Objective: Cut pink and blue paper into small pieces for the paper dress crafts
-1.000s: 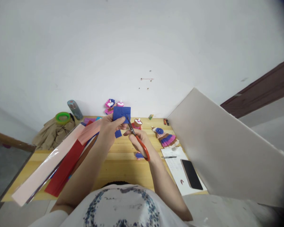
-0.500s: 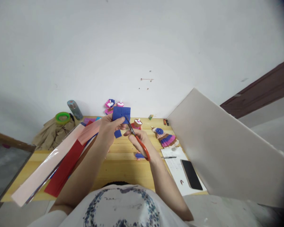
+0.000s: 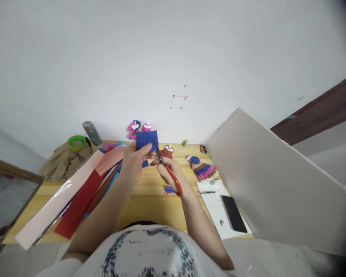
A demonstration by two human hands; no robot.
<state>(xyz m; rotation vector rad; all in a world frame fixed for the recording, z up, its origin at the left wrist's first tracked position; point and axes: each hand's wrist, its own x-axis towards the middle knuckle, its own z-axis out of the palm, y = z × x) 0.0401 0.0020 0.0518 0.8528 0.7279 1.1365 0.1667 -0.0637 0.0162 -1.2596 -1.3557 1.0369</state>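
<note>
Between the thumb and fingers of my left hand (image 3: 134, 157), a squarish piece of blue crepe paper (image 3: 145, 138) is held up above the table. My right hand (image 3: 170, 169) is closed around scissors with orange-red handles (image 3: 174, 181). Their dark blades meet the paper's lower right part; how far they cut in is hard to tell. Below my left hand, a smaller blue scrap (image 3: 145, 164) lies partly hidden. Just behind the scissors stands a small doll-like figure with a red skirt (image 3: 167, 152).
Long crepe paper strips (image 3: 80, 204) lie at left, beside a cloth bundle (image 3: 56, 163), green ring (image 3: 77, 142) and flask (image 3: 91, 132). At right are a ruffled paper dress (image 3: 202, 168), a pen (image 3: 207, 192), paper sheet (image 3: 212, 204) and phone (image 3: 233, 213). A white panel (image 3: 271, 184) borders the right side.
My left hand and the blue paper have shifted slightly left, and now cover more of the small scrap. The scissors stay at the paper's lower right part.
</note>
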